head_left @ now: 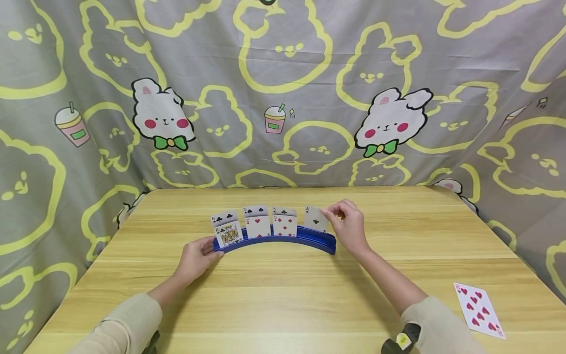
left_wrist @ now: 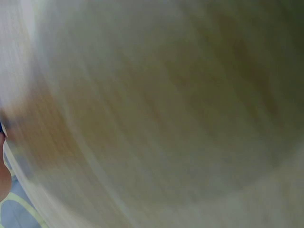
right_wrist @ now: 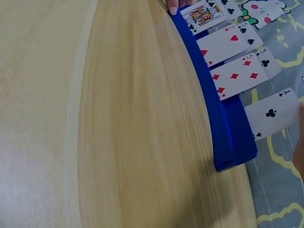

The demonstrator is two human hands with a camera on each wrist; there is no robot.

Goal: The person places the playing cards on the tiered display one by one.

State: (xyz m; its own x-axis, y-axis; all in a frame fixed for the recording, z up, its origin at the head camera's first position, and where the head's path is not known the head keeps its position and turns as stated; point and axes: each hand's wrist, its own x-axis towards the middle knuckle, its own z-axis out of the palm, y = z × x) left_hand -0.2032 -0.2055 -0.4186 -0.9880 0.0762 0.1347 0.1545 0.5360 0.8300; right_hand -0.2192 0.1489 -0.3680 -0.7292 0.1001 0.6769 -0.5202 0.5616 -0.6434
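Note:
A curved blue card holder (head_left: 325, 241) stands on the table, its ends bowed toward me. My left hand (head_left: 196, 259) grips its left end, thumb in front and fingers behind. With thumb and fingers, my right hand (head_left: 349, 225) pinches the right edge of the ace of clubs (head_left: 315, 219), whose lower edge is at the holder's back slot. Left of it, cards stand in two rows: the king of clubs (head_left: 230, 234) before a six of clubs (head_left: 219, 218), the two of hearts (right_wrist: 224, 42) before a five of spades, the five of diamonds (right_wrist: 236, 77) before a three of clubs.
An eight of hearts (head_left: 479, 310) lies face up near the table's right side. The wooden table (head_left: 283, 305) reaches back to a grey patterned curtain (head_left: 309, 103), which also hangs along both sides. The left wrist view shows mostly blurred tabletop.

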